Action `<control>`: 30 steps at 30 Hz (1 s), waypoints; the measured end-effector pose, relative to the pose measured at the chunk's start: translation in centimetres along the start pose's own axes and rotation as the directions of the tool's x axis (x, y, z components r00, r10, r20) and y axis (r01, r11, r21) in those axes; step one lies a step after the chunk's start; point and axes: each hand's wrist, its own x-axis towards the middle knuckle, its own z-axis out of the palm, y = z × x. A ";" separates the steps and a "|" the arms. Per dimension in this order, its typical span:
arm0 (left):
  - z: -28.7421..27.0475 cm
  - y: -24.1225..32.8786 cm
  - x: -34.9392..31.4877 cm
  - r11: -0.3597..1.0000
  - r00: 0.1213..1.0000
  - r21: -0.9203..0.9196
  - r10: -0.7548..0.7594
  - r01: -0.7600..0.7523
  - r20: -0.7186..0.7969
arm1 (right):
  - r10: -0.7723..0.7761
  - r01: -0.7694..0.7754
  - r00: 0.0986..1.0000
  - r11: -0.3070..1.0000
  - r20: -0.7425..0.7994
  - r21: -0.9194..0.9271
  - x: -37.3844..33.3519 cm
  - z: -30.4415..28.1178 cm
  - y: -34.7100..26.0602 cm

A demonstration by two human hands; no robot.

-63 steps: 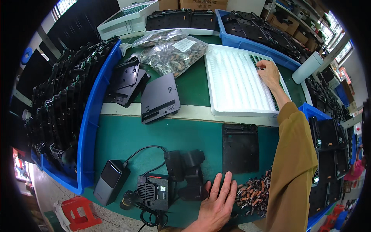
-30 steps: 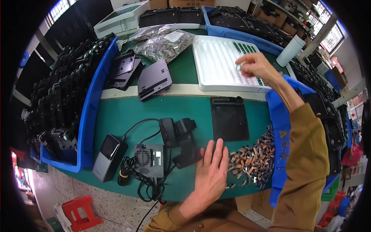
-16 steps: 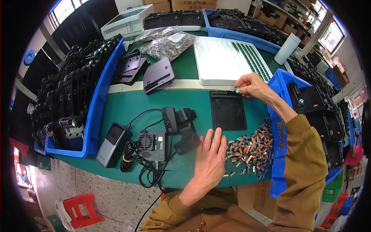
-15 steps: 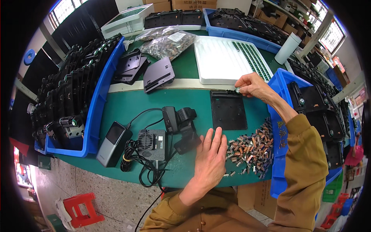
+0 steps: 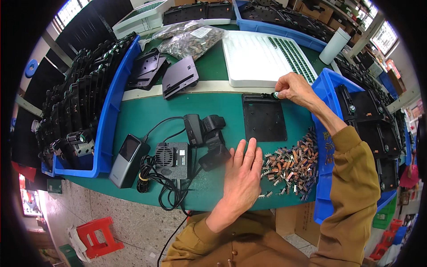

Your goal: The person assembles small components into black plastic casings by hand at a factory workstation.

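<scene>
A flat black plastic panel [image 5: 265,119] with a raised strip along its far edge lies on the green table. At its far right corner my right hand [image 5: 295,90] pinches a small round green-and-white part [image 5: 275,95] between thumb and fingers. Whether that part is seated in the panel's strip, I cannot tell. My left hand [image 5: 243,179] rests flat on the table, palm down, fingers stretched out just short of the panel's near edge. To the right of it spreads a heap of small brown and metallic components [image 5: 293,165].
Blue bins of black panels stand at left [image 5: 103,129] and right [image 5: 321,187]. Behind the panel are a white tray [image 5: 253,62] with rows of green parts, loose grey panels [image 5: 180,78] and a plastic bag [image 5: 191,42]. A power bank [image 5: 130,160] and cabled devices sit left.
The whole view has shifted slightly, so the table things appear a little higher. Both hands keep nearly the same places, the right one still pinching at the panel's corner.
</scene>
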 end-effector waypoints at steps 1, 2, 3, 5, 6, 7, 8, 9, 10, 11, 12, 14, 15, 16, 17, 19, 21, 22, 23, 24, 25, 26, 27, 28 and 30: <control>0.0 0.1 0.0 0.999 1.000 -0.033 -0.015 0.015 -0.001 | -0.015 0.015 1.000 1.000 -0.007 -0.015 0.0 0.1 -0.2; 0.0 0.1 0.0 0.999 1.000 -0.034 -0.015 0.015 0.004 | -0.029 0.029 0.999 0.999 -0.013 -0.031 0.0 0.2 -0.2; -0.1 0.1 0.0 0.999 1.000 -0.038 -0.014 0.014 -0.002 | -0.037 0.036 0.999 0.999 -0.029 -0.033 -0.1 0.3 -0.2; 0.1 0.2 0.0 0.999 1.000 -0.045 -0.013 0.013 -0.004 | -0.033 0.032 0.999 0.998 -0.025 -0.046 0.0 0.2 0.0; 0.1 0.2 0.1 0.999 1.000 -0.046 -0.010 0.010 -0.009 | -0.034 0.032 0.999 0.998 -0.023 -0.061 -0.1 0.1 0.0; 0.1 0.2 0.1 0.999 1.000 -0.043 -0.012 0.011 -0.014 | -0.043 0.042 0.999 0.997 -0.014 -0.061 -0.1 0.1 0.0; 0.2 0.1 0.1 0.999 1.000 -0.041 -0.015 0.015 -0.010 | -0.043 0.043 0.999 0.997 -0.010 -0.058 -0.1 0.2 -0.1; 0.2 0.1 0.0 0.999 1.000 -0.039 -0.018 0.018 -0.006 | -0.085 0.082 0.995 0.994 -0.043 -0.077 -0.3 0.3 -0.2; 0.1 0.1 0.1 0.999 1.000 -0.038 -0.019 0.019 -0.002 | -0.125 0.117 0.989 0.988 -0.077 -0.099 -0.4 0.4 -0.2; 0.1 0.2 0.1 0.999 1.000 -0.038 -0.019 0.019 0.001 | -0.123 0.115 0.990 0.989 -0.075 -0.097 -0.4 0.5 0.0; 0.0 0.2 0.1 0.999 1.000 -0.037 -0.021 0.021 0.003 | -0.197 0.190 0.978 0.977 -0.070 -0.094 -0.2 0.7 0.2; 0.0 0.1 0.0 0.999 1.000 -0.034 -0.026 0.026 0.009 | -0.268 0.263 0.961 0.961 -0.062 -0.085 0.0 1.0 0.2; 0.2 0.0 0.0 1.000 1.000 0.001 -0.006 0.006 -0.004 | -0.281 0.273 0.959 0.953 -0.048 -0.129 0.0 0.9 0.1; 0.3 0.0 0.0 0.999 1.000 0.033 0.017 -0.016 -0.018 | -0.291 0.280 0.956 0.944 -0.035 -0.175 0.0 0.7 -0.1; 0.3 0.0 0.0 0.999 1.000 0.032 0.017 -0.017 -0.014 | -0.287 0.278 0.957 0.945 -0.035 -0.173 -0.1 0.6 -0.2; 0.2 0.0 0.1 0.999 1.000 0.027 0.017 -0.017 -0.018 | -0.261 0.253 0.965 0.956 -0.033 -0.150 -0.1 0.4 -0.3; 0.3 0.1 0.1 1.000 1.000 0.021 0.018 -0.017 -0.021 | -0.225 0.219 0.974 0.966 -0.029 -0.138 -0.2 0.3 -0.5; 0.3 0.0 0.1 1.000 1.000 0.018 0.015 -0.014 -0.025 | -0.193 0.189 0.981 0.974 -0.023 -0.126 -0.2 0.4 -0.4; 0.3 0.0 0.1 1.000 1.000 0.019 0.014 -0.013 -0.022 | -0.192 0.188 0.981 0.974 -0.021 -0.123 -0.1 0.6 -0.3; 0.3 0.0 0.1 1.000 1.000 0.022 0.012 -0.011 -0.017 | -0.210 0.202 0.977 0.969 -0.041 -0.145 0.0 0.8 -0.2; 0.2 0.0 0.1 1.000 1.000 0.024 0.011 -0.010 -0.013 | -0.228 0.215 0.972 0.962 -0.060 -0.168 0.0 0.9 -0.2; 0.2 0.0 0.1 1.000 1.000 0.024 0.010 -0.009 -0.011 | -0.227 0.215 0.972 0.962 -0.059 -0.166 0.0 0.8 -0.4; 0.1 0.0 0.0 1.000 1.000 0.024 0.007 -0.007 -0.013 | -0.198 0.187 0.979 0.964 -0.041 -0.187 -0.1 0.6 -0.7; 0.2 0.0 0.1 1.000 1.000 0.020 0.009 -0.008 -0.014 | -0.164 0.155 0.986 0.965 -0.025 -0.212 -0.2 0.4 -0.8; 0.3 0.2 0.1 1.000 1.000 -0.009 -0.003 0.003 -0.008 | -0.214 0.202 0.975 0.965 -0.060 -0.169 -0.4 0.4 -0.2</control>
